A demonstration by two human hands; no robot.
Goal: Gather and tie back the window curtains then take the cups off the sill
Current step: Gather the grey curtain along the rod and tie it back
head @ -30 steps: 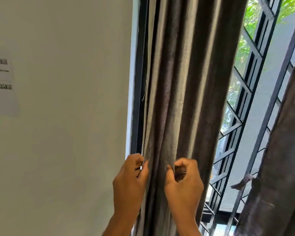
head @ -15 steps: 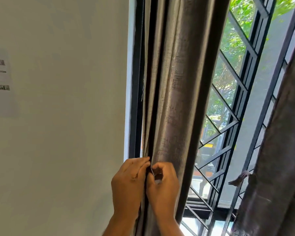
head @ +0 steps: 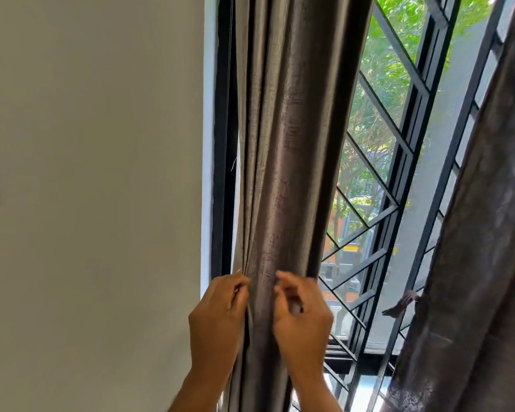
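Wall (head: pixel 95 188): pale, plain, filling the left of the frame.

Window grille (head: pixel 399 203): black diagonal bars, centre right, greenery beyond.

Left curtain (head: pixel 292 159): grey-brown, gathered into a narrow column at centre, hanging beside the black frame.

Right curtain (head: pixel 482 233): same cloth, right edge, already bunched, a tie end sticking out at its left side.

Left hand (head: pixel 217 319): lower centre, fingers curled, pinching the bundle's left edge.

Right hand (head: pixel 302 316): just beside it, fingers bent, pinching the front folds.

Sill, cups: not in view.

Step, as judged: cinching the gather. Keep all pleats tight together before passing any tie round.
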